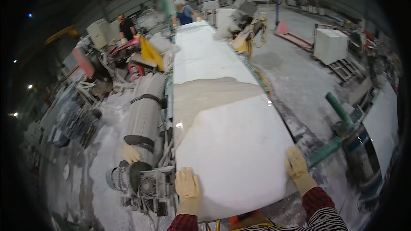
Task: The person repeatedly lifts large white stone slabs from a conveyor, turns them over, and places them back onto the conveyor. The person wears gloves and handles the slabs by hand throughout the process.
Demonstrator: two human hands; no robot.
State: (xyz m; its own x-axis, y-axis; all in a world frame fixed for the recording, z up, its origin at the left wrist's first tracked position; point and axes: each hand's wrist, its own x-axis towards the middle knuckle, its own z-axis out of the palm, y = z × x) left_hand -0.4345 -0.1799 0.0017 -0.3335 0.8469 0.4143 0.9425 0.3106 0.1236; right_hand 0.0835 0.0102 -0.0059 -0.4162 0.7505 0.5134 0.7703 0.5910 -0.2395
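Note:
A long white slab (233, 154) stretches away from me on a machine bed, with a grey-beige patch (209, 96) across its middle. My left hand (187, 188), in a cream rubber glove, lies flat on the slab's near left edge, fingers pointing away. On the right edge rests my right hand (297, 169) in a matching glove, its fingers laid along the rim and holding nothing that I can see. The underside of the slab is hidden.
Left of the slab are a ribbed grey cylinder (145, 115) with dark bands, a loose cream glove (129, 153) and a motor (122, 177). A co-worker (185, 15) stands at the far end, another person (127, 28) farther left. Green bars (325, 152) jut at right.

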